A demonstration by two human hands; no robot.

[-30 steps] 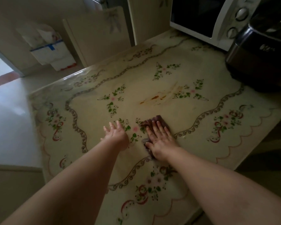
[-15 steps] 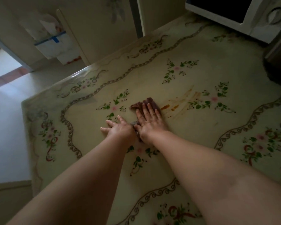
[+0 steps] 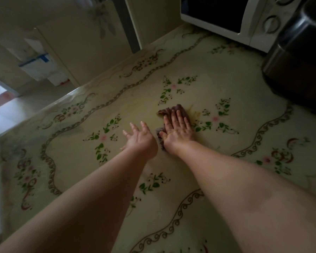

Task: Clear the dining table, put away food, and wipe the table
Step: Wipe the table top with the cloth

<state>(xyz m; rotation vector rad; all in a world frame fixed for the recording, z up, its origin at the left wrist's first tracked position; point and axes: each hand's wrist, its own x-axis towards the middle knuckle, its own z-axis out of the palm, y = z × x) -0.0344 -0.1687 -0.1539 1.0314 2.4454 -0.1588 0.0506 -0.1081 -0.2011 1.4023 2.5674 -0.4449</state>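
Observation:
A dark reddish-brown cloth (image 3: 172, 109) lies on the cream table (image 3: 117, 179) with its floral pattern. My right hand (image 3: 178, 129) presses flat on the cloth with straight fingers, covering most of it. Just right of the cloth a faint orange-brown smear (image 3: 194, 111) stains the surface. My left hand (image 3: 140, 138) is just left of the right one, fingers spread and straight, low over the table, holding nothing.
A white microwave (image 3: 252, 24) stands at the table's far edge. A black round cooker (image 3: 299, 57) sits at the far right. A pale chair back (image 3: 84, 48) and a white box (image 3: 42, 68) on the floor lie beyond the far left edge.
My right hand has pushed the cloth away from me and to the right, over the orange stain. Most of the stain is covered or gone. My left hand followed alongside.

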